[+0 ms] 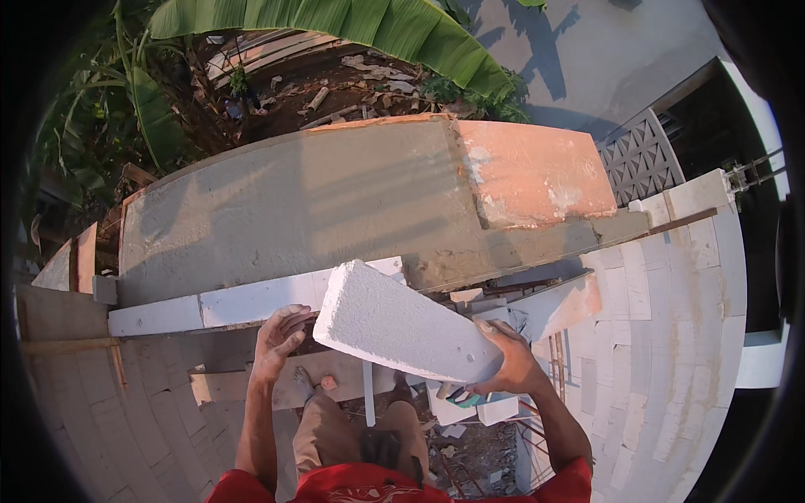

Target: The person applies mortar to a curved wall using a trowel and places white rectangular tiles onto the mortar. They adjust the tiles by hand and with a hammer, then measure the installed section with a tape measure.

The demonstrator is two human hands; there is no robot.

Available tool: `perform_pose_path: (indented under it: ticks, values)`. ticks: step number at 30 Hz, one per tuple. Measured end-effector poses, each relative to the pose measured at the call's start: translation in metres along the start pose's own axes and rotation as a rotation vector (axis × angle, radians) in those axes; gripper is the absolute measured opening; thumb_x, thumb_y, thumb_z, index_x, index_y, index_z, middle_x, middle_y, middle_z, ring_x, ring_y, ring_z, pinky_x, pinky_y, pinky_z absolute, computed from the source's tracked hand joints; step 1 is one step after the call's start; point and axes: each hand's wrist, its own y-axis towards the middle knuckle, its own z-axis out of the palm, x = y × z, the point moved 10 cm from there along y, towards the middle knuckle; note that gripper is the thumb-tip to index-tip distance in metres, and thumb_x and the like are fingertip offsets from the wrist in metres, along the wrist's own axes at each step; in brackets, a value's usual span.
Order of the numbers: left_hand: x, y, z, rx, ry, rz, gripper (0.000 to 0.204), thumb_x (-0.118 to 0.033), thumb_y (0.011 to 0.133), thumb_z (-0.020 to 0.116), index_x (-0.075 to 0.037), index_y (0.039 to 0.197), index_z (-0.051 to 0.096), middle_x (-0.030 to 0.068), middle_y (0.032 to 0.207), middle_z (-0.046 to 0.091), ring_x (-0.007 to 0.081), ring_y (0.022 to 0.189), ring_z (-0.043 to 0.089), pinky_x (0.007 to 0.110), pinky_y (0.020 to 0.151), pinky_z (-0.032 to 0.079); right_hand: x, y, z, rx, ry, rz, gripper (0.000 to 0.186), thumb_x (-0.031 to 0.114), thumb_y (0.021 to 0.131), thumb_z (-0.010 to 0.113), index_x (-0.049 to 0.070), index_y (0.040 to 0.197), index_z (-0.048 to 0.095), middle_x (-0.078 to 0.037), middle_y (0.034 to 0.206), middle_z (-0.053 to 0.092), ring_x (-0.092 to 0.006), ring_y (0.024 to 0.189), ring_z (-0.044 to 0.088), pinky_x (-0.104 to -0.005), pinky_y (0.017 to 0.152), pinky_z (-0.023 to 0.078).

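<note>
A white rectangular lightweight block (pixel 394 318) is held tilted over a narrow course of pale blocks (pixel 155 317) along a wall edge. My right hand (pixel 508 362) grips the held block's right end, thumb near its upper edge. Just left of its other end is my left hand (pixel 281 339), fingers loosely curved and apart, with nothing visible in them. Beyond the course lies a grey plastered surface (pixel 277 210), joined at the right to a salmon-painted patch (pixel 537 168). My sandy-trousered legs and feet show below, partly among planks and block pieces.
Tall block walls (pixel 671 335) flank me on right and left. Below are a wooden board (pixel 218 386), rusty bars (pixel 558 369), rubble and a green-handled tool (pixel 463 398). Banana leaves (pixel 402 42), a timber pile and a patterned grey vent panel (pixel 637 159) lie beyond.
</note>
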Motion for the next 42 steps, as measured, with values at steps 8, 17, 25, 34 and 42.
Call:
perform_pose_path:
  ticks: [8, 17, 25, 34, 42]
  values:
    - [0.010, 0.099, 0.056, -0.054, 0.520, 0.188, 0.039, -0.025, 0.095, 0.069, -0.004, 0.127, 0.064, 0.0125, 0.127, 0.066, 0.0260, 0.126, 0.056, 0.045, 0.113, 0.039, -0.150, 0.118, -0.132, -0.148, -0.449, -0.158, 0.111, 0.024, 0.048, 0.092, 0.013, 0.149, 0.048, -0.016, 0.133, 0.056, -0.0371, 0.125, 0.051, -0.0503, 0.111, 0.038]
    - [0.077, 0.209, 0.138, 0.042, 0.842, 0.230, 0.046, -0.037, 0.096, 0.066, -0.005, 0.129, 0.064, 0.0205, 0.127, 0.065, 0.0363, 0.119, 0.063, 0.050, 0.100, 0.051, -0.245, 0.215, -0.082, 0.081, -0.646, -0.160, 0.112, 0.021, 0.050, 0.091, 0.018, 0.152, 0.046, -0.015, 0.136, 0.052, -0.0370, 0.129, 0.045, -0.0500, 0.114, 0.035]
    - [0.127, 0.233, 0.155, 0.108, 1.042, 0.209, 0.061, -0.048, 0.090, 0.069, -0.011, 0.137, 0.059, 0.0192, 0.136, 0.060, 0.0375, 0.130, 0.054, 0.052, 0.112, 0.040, -0.253, 0.229, -0.042, 0.107, -0.582, -0.195, 0.111, 0.018, 0.049, 0.091, 0.019, 0.151, 0.046, -0.016, 0.136, 0.052, -0.0376, 0.131, 0.043, -0.0467, 0.115, 0.035]
    - [0.144, 0.233, 0.158, 0.136, 1.242, 0.275, 0.064, -0.052, 0.088, 0.071, -0.015, 0.138, 0.058, 0.0184, 0.138, 0.059, 0.0350, 0.137, 0.048, 0.053, 0.122, 0.026, -0.263, 0.224, -0.029, 0.129, -0.546, -0.153, 0.116, 0.015, 0.045, 0.092, 0.019, 0.152, 0.046, -0.018, 0.143, 0.050, -0.0408, 0.136, 0.042, -0.0493, 0.118, 0.032]
    - [0.143, 0.230, 0.158, 0.171, 1.237, 0.313, 0.062, -0.050, 0.088, 0.070, -0.016, 0.139, 0.058, 0.0115, 0.140, 0.060, 0.0308, 0.137, 0.049, 0.051, 0.123, 0.026, -0.269, 0.221, -0.021, 0.112, -0.582, -0.111, 0.117, 0.015, 0.045, 0.093, 0.018, 0.152, 0.046, -0.019, 0.143, 0.050, -0.0410, 0.136, 0.041, -0.0489, 0.119, 0.032]
